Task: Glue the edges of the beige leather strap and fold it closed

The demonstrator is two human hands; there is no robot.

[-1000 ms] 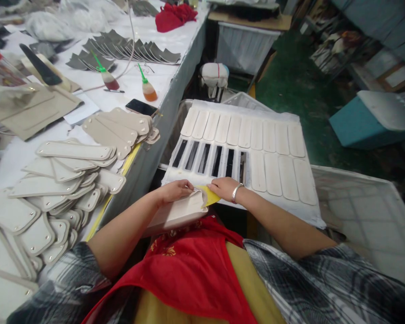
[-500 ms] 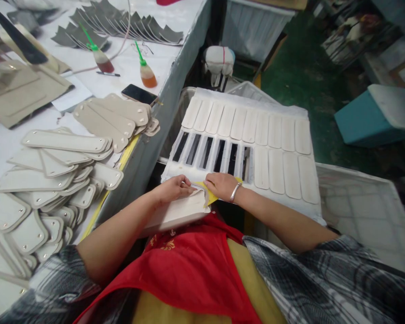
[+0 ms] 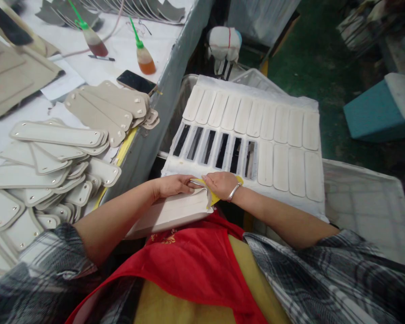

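Observation:
My right hand (image 3: 222, 184) is closed on a flat yellow scraper-like piece (image 3: 216, 196), part of which shows below the palm and by the wrist. My left hand (image 3: 175, 185) has its fingers bent together at the top edge of a long cream leather-like piece (image 3: 175, 209) with a wrinkled end. This cream piece lies tilted across my lap, against the red apron (image 3: 175, 256). The fingertips of both hands nearly meet at its right end. Just beyond them is a white frame (image 3: 185, 168) with two rows of long slots, many covered by cream strips (image 3: 245, 117).
On the table (image 3: 121, 49) at left are stacked cream straps with metal studs (image 3: 57, 132), beige straps (image 3: 111, 105), a phone (image 3: 137, 82) and two green-tipped bottles (image 3: 145, 60). A white bin (image 3: 364, 193) stands at right, with a teal box (image 3: 374, 112) beyond.
The view has tilted and shifted slightly, so the table things sit higher and further left. My left fingers have pressed closer together at the cream piece's edge; the right hand still grips the yellow piece.

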